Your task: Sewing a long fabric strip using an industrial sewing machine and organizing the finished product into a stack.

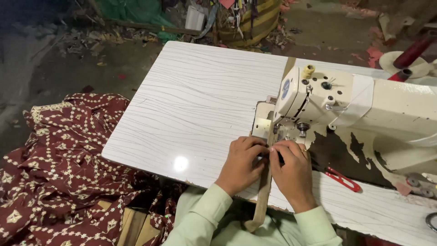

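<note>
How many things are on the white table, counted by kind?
Sewing machine: 1
Tan strap, held by the left hand and right hand: 1
Red snips: 1
Total: 3

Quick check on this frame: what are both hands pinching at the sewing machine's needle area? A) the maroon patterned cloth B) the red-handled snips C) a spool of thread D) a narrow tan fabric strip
D: the left hand and right hand meet on a narrow tan fabric strip that runs from under the sewing machine head down over the table edge; the maroon patterned cloth lies off to the left, and the red-handled snips rest untouched on the table.
</note>
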